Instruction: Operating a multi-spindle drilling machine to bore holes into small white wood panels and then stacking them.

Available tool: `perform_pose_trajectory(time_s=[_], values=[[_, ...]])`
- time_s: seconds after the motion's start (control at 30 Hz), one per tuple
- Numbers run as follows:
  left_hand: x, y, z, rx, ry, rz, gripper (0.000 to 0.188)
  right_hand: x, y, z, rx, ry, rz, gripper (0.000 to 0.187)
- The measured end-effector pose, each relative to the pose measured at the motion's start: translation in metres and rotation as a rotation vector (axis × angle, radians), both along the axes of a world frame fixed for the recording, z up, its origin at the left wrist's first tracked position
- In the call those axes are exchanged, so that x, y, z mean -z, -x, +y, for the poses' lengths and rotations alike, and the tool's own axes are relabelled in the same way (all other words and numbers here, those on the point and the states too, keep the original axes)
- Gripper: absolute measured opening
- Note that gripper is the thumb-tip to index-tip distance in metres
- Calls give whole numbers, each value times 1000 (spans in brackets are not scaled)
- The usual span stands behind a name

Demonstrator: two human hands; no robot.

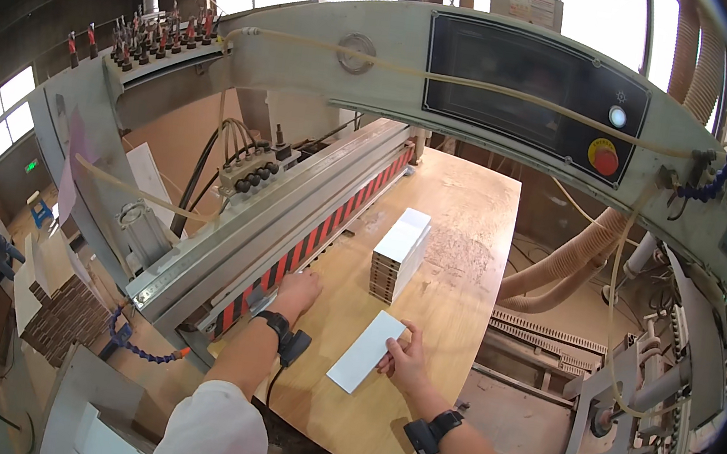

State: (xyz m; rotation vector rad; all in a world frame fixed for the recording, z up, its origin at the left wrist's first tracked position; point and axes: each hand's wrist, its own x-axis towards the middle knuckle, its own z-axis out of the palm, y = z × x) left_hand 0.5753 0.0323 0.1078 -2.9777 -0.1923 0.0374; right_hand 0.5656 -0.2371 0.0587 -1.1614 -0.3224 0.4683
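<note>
My right hand (404, 354) grips the right edge of a flat white rectangular panel (366, 350) that lies on the wooden machine table (464, 231). My left hand (297, 290) rests with closed fingers against the red-and-black striped fence (327, 222) of the machine, holding nothing I can make out. A stack of white panels (399, 253) stands on the table just beyond the single panel. Both wrists carry black bands.
A grey machine beam with a dark window panel and red round button (604, 156) arches overhead. Beige hoses (561, 262) run at the right of the table. Metal brackets and fittings (625, 399) crowd the right side. Stacks of boards (58, 315) lie at lower left.
</note>
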Motion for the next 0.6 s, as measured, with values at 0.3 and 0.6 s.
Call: perform_pose_trajectory(time_s=[0.3, 0.6], values=[[8, 21, -3, 207, 311, -182, 33, -8, 4, 2, 54, -32, 90, 38], [43, 94, -9, 78, 527, -424, 54, -31, -38, 70, -34, 86, -32, 34]])
